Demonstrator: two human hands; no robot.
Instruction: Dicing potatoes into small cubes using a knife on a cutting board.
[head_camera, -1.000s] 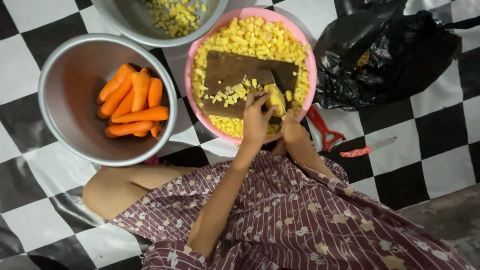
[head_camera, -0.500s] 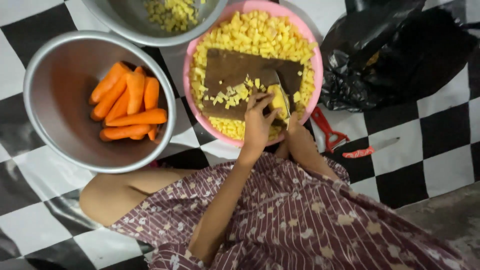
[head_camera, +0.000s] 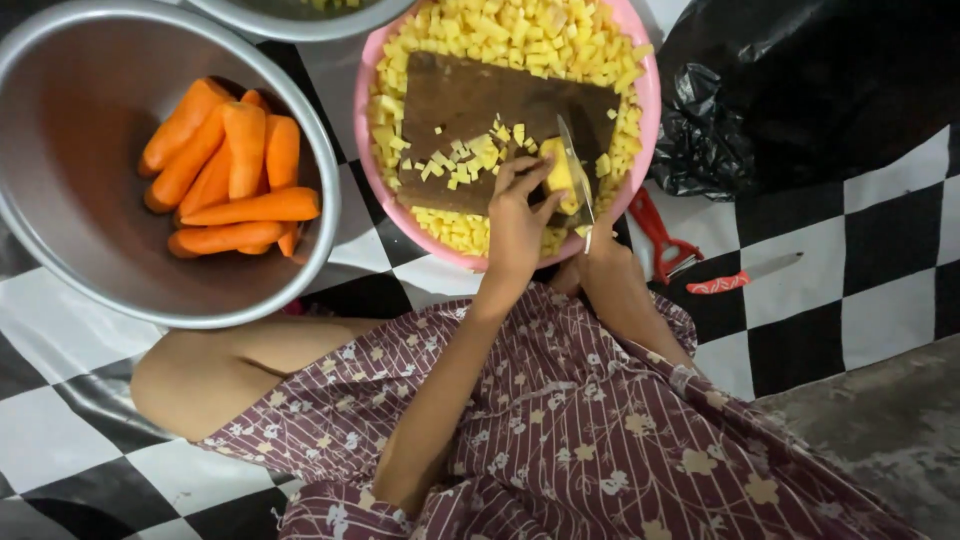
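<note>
Now, step: dicing a potato piece (head_camera: 556, 172) on the brown board (head_camera: 470, 100), inside the pink basin (head_camera: 640, 100).
Left hand (head_camera: 518, 222): fingers pinch the piece from the left; better curl the tips back.
Right hand (head_camera: 607, 262): closed around the handle; knife (head_camera: 573, 170) stands just right of the fingers.
Advice: cut straight down, slowly.

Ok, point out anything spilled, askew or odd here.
Nothing spilled. One oddity: a red-handled knife and a red peeler lie loose on the checkered floor beside the pink basin, near the right hand.
</note>
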